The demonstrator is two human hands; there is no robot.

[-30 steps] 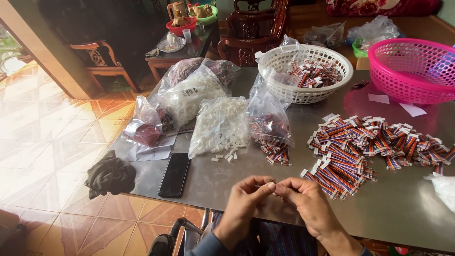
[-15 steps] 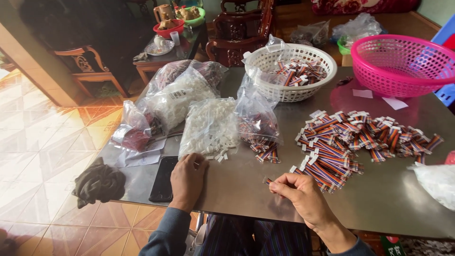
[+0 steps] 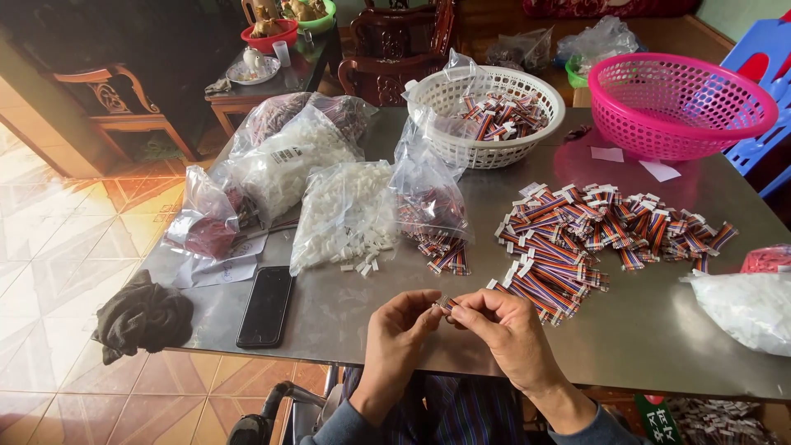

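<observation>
Both hands have returned from the table to meet at its near edge, the left hand [image 3: 395, 330] and right hand [image 3: 503, 330] now pinching 1 small striped cable piece [image 3: 446, 303] between their fingertips, just in front of the cable pile [image 3: 593, 231], indicating assembly work resumed.

Fingers of the left hand [image 3: 397, 334] and right hand [image 3: 504, 330] are covering most of a small striped ribbon-cable piece [image 3: 446, 304], possibly one with a connector; the clear plastic bag of white parts [image 3: 746, 305] is running off the right edge.
</observation>
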